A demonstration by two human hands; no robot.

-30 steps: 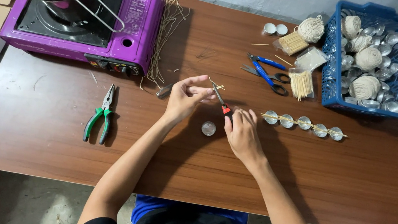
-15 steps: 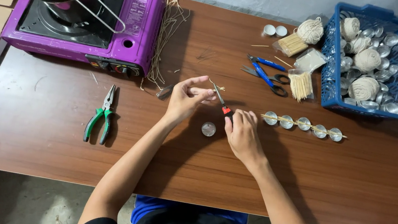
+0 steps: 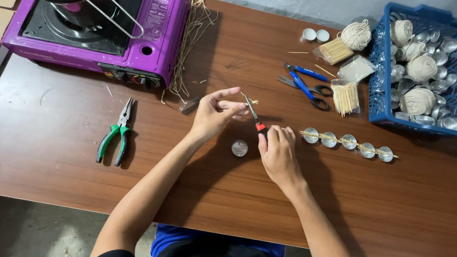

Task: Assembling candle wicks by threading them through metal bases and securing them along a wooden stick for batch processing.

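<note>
The left hand (image 3: 214, 114) pinches a short wick (image 3: 249, 98) taut so the right hand (image 3: 279, 152), gripping small snips (image 3: 254, 114), can reach it above the cup (image 3: 239, 148).

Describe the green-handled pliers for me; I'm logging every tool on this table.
The green-handled pliers lie flat on the brown wooden table, left of both hands and just in front of the purple stove. Grey metal jaws point away from the person, toward the stove; the two green and black handles spread slightly toward the near edge. Nothing touches them but the tabletop.
</note>
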